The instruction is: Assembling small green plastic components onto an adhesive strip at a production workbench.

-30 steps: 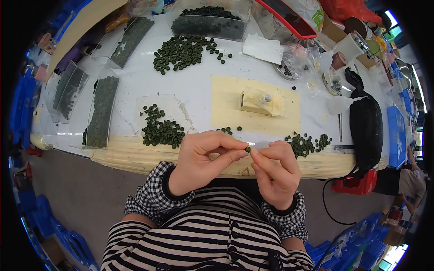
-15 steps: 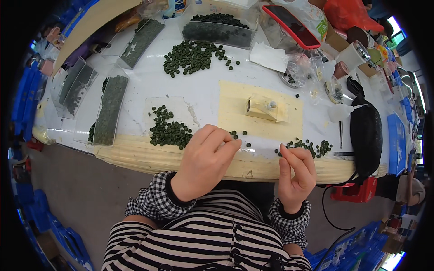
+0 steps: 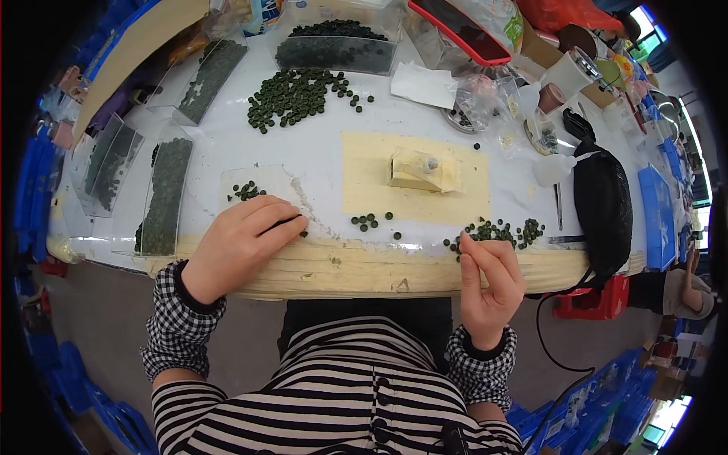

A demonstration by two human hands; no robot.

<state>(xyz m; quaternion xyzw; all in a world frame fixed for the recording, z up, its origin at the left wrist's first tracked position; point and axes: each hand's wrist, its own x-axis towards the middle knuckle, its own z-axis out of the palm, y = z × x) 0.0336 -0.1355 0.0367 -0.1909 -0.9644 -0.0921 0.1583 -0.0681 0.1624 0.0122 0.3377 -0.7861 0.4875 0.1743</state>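
Note:
My left hand rests over a heap of small dark green round pieces on the left of the table. Its fingers are bent and pressed down, covering most of the heap; what lies under the fingertips is hidden. My right hand is held up at the table's front edge, thumb and forefinger pinched together. Anything between those fingertips is too small to make out. Just beyond it lies a second small cluster of the green pieces. Several loose pieces lie between the two hands.
A small cream block sits on a yellow sheet. Behind are a larger heap, clear boxes of green pieces, and a phone in a red case. Tweezers and a black pouch lie at right.
My left hand has moved left from the middle of the front edge onto the left heap. My right hand keeps its pinch near the right cluster. The whole view has shifted slightly.

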